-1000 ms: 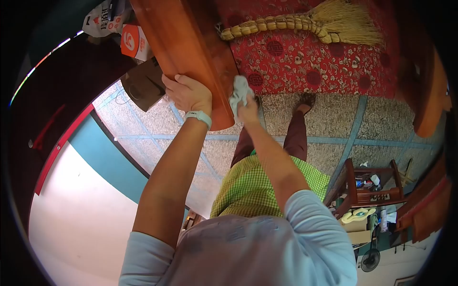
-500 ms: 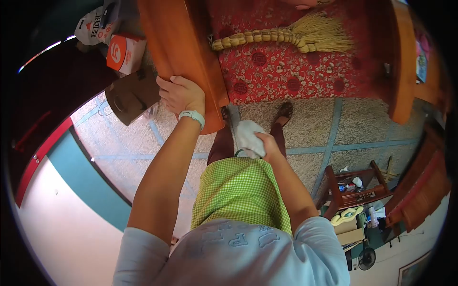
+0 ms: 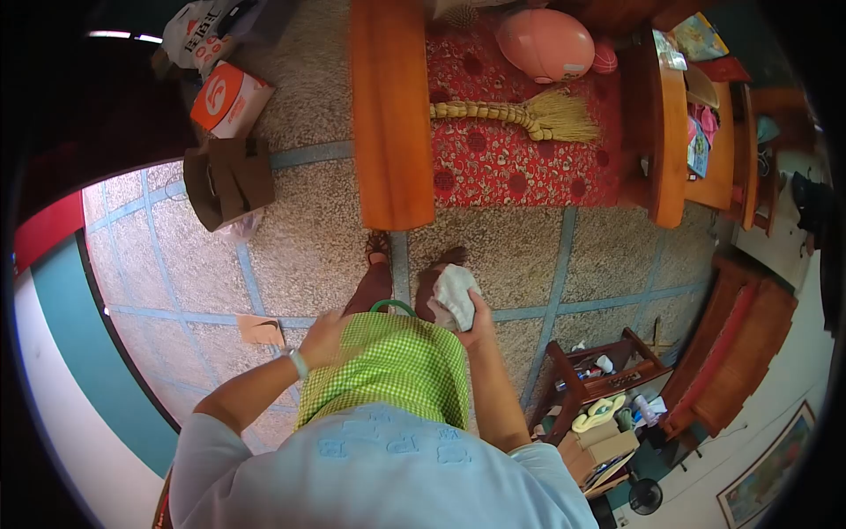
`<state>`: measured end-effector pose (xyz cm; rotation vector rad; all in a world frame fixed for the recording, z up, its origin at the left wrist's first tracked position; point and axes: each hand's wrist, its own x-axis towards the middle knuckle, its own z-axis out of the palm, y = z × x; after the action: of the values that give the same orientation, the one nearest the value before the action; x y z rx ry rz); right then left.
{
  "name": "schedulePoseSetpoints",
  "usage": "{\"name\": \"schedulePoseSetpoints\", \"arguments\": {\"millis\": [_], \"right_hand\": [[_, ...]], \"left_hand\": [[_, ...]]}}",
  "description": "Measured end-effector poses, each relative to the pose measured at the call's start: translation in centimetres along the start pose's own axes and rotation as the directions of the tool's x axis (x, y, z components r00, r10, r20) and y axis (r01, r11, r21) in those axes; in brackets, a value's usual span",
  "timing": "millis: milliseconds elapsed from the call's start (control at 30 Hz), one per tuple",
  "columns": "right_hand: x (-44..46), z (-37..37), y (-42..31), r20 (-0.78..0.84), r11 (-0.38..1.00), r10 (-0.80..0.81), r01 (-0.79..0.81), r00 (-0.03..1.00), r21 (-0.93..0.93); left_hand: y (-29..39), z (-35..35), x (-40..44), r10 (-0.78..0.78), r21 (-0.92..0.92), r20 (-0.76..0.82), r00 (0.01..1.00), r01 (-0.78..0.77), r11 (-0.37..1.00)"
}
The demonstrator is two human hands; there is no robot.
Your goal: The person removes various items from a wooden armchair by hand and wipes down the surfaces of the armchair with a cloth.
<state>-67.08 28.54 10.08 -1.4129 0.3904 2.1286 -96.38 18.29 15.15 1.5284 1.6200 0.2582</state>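
And the left hand [image 3: 328,339] has come away from the long, orange-brown wooden armrest [image 3: 392,115] and now sits by the left edge of the green-and-white checked apron [image 3: 388,370], while the right hand [image 3: 478,328], a second ago beside that armrest, is down in front of the legs with the bunched whitish cloth [image 3: 455,295]. Biggest of all here, the speckled stone floor [image 3: 300,220] runs underneath, crossed by blue-grey lines. Above it, the armrest stands bare along its top, well apart from both hands, and right beside it stretches the red, gold-patterned fabric seat [image 3: 493,167]. On that fabric lies the straw broom with its braided handle [image 3: 520,115], near a smooth pink rounded object [image 3: 546,46]. Over on the left, the brown cardboard box [image 3: 233,181] stands just below an orange-and-white carton [image 3: 231,99]. Down to the cloth: it's up off the floor, pinched between the right thumb and fingers, some of them hidden. The left fingers are blurred, so I can't tell if they're spread or pressed together, nor whether they touch the apron. Smallest, a pale-banded watch [image 3: 298,362] circles the left wrist.
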Motion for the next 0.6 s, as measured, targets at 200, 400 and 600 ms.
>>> {"name": "schedulePoseSetpoints", "arguments": {"millis": [200,400,600], "right_hand": [[-0.8,2.5,1.0,0.001,0.999,0.033,-0.033,0.999,-0.025],[-0.5,2.1,-1.6,-0.099,0.989,-0.017,0.002,0.995,-0.15],[0.4,-0.6,-3.5,-0.112,0.978,-0.142,0.122,0.984,-0.168]], "left_hand": [[1.4,0.0,-8.8,-0.314,0.018,0.49,0.813,0.351,0.936],[4.5,-1.0,-11.6,-0.1,-0.047,0.681,0.726,0.179,0.983],[0.5,2.8,-14.8,0.168,-0.296,0.877,0.45,0.23,0.927]]}}
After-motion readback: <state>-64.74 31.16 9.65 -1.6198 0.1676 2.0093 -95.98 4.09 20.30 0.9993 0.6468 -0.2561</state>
